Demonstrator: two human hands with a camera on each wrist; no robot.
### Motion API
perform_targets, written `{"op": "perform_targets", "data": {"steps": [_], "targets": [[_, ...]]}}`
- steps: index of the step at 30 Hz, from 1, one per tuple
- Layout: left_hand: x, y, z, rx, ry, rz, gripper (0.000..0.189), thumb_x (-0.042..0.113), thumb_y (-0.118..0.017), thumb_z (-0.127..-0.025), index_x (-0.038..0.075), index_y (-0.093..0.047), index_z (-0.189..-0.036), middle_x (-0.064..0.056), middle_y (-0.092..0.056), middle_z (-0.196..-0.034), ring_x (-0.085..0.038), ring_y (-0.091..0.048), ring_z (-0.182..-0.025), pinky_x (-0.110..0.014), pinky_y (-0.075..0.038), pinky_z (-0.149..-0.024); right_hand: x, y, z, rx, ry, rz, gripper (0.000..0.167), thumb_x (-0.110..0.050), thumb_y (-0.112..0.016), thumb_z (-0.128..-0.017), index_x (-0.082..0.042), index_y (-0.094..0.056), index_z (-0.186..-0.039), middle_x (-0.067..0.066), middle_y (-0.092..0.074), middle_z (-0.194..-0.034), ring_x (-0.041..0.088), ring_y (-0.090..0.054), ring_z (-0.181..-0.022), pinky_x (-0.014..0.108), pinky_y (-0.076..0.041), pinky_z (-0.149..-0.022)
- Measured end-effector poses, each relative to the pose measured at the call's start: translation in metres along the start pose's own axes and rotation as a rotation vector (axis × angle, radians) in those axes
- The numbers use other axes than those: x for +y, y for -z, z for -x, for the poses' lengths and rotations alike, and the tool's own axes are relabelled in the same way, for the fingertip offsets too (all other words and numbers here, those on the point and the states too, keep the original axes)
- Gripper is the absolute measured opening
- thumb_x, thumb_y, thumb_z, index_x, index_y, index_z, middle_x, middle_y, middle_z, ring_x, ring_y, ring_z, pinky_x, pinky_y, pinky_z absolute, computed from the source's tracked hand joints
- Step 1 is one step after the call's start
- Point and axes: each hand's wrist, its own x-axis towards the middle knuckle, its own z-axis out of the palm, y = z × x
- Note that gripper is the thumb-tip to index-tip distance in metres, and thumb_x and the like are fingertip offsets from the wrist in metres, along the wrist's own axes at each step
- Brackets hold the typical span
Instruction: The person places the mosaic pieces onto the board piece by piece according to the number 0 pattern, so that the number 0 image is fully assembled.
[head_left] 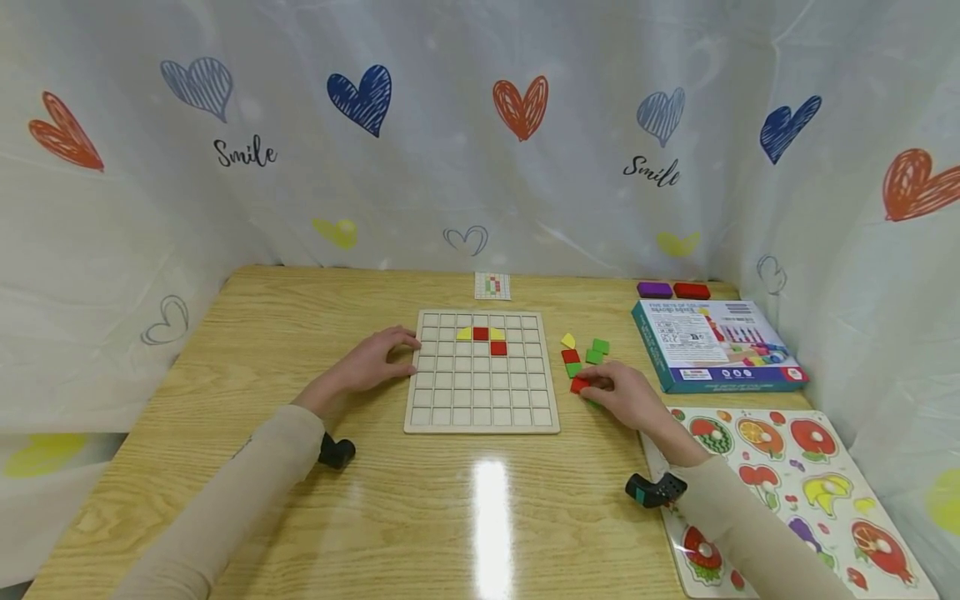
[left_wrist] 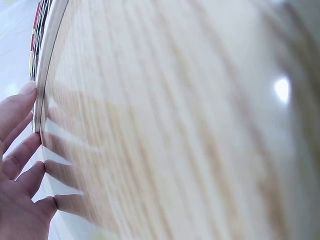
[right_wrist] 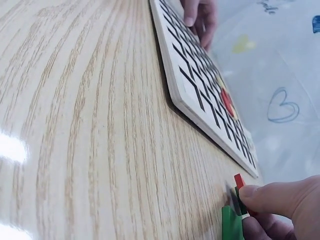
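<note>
A wooden grid board [head_left: 450, 415] lies on the table, with two red squares [head_left: 481, 333] and two yellow pieces [head_left: 465, 334] in its upper cells. My left hand [head_left: 372, 360] rests its fingertips at the board's left edge, fingers fairly straight. Right of the board, my right hand [head_left: 621, 395] pinches a red square tile [right_wrist: 238, 180] between thumb and fingers. Close by it lie a green tile [head_left: 573, 369], another red tile [head_left: 570, 356], a yellow piece [head_left: 568, 341] and more green tiles [head_left: 601, 345]. One green tile [right_wrist: 230, 222] sits just under that hand's fingertips.
Behind the board lies a small pattern card [head_left: 492, 286]. At the right are a toy box [head_left: 720, 346], a purple block [head_left: 654, 290], a red block [head_left: 692, 291] and a fruit puzzle board [head_left: 795, 454] under the right forearm. A printed curtain [head_left: 442, 167] surrounds the table.
</note>
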Motion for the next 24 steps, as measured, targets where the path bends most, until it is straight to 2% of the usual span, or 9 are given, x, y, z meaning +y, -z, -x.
{"op": "perform_targets", "data": {"steps": [4, 7, 12, 17, 24], "targets": [[-0.001, -0.001, 0.000, 0.001, -0.001, -0.003, 0.044, 0.022, -0.068, -0.094, 0.003, -0.058, -0.133, -0.020, -0.040, -0.149, -0.040, -0.023, -0.144, -0.057, -0.019, -0.115, -0.003, 0.002, -0.001, 0.010, -0.002, -0.006, 0.028, -0.014, -0.070, -0.091, -0.005, -0.071, -0.118, 0.006, -0.066, -0.098, 0.019, -0.058, -0.084, 0.034, -0.048, -0.073], [-0.002, -0.001, 0.000, 0.002, -0.001, -0.009, 0.044, 0.022, -0.067, -0.094, 0.003, -0.057, -0.133, -0.020, -0.040, -0.149, -0.040, -0.022, -0.144, -0.057, -0.018, -0.116, -0.005, 0.002, -0.002, 0.019, -0.017, -0.018, 0.029, -0.015, -0.070, -0.091, -0.006, -0.071, -0.119, 0.006, -0.066, -0.099, 0.020, -0.059, -0.087, 0.036, -0.050, -0.075], [-0.001, -0.001, 0.001, 0.000, 0.000, -0.006, 0.044, 0.022, -0.067, -0.094, 0.003, -0.057, -0.133, -0.020, -0.040, -0.149, -0.040, -0.022, -0.144, -0.058, -0.018, -0.115, -0.013, -0.003, -0.009, 0.031, -0.053, -0.095, 0.030, -0.021, -0.071, -0.091, -0.008, -0.070, -0.118, 0.008, -0.069, -0.109, 0.023, -0.066, -0.098, 0.038, -0.054, -0.080], [-0.002, 0.000, 0.001, 0.002, -0.004, -0.001, 0.043, 0.021, -0.068, -0.094, 0.004, -0.058, -0.132, -0.020, -0.039, -0.150, -0.041, -0.020, -0.144, -0.058, -0.017, -0.115, -0.026, -0.011, -0.018, 0.039, -0.065, -0.166, 0.031, -0.022, -0.071, -0.092, -0.008, -0.070, -0.120, 0.011, -0.067, -0.117, 0.022, -0.065, -0.099, 0.035, -0.052, -0.079], [-0.001, 0.000, -0.001, -0.001, 0.000, 0.001, 0.043, 0.021, -0.067, -0.094, 0.004, -0.058, -0.132, -0.019, -0.039, -0.151, -0.040, -0.018, -0.145, -0.057, -0.016, -0.116, -0.046, -0.023, -0.036, 0.032, 0.005, -0.181, 0.030, -0.018, -0.072, -0.091, -0.007, -0.071, -0.118, 0.011, -0.066, -0.113, 0.023, -0.066, -0.098, 0.041, -0.052, -0.086]]}}
